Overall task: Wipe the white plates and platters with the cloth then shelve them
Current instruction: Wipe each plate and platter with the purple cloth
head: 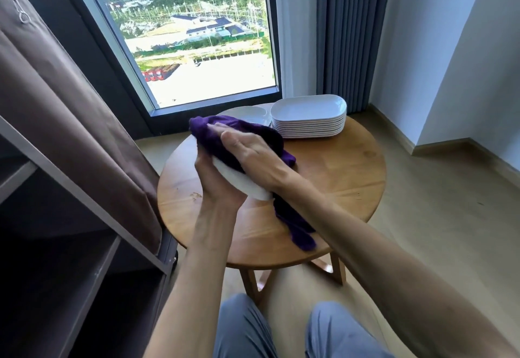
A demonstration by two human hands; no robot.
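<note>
My left hand [218, 183] grips a white plate [242, 183] by its near edge and holds it tilted above the round wooden table [337, 171]. A purple cloth [225, 135] covers most of the plate, and one end hangs down to the table. My right hand [250, 152] lies flat on the cloth with straight fingers, pressing it against the plate. At the back of the table stands a stack of several white rectangular platters [309, 117]. A round white plate [250, 114] lies to their left, partly hidden by the cloth.
A brown fabric-covered shelf unit [84, 188] with dark open compartments stands at the left, close to the table. Behind the table is a large window [191, 33], with grey curtains [349, 33] to its right. My knees [281, 329] are at the bottom edge.
</note>
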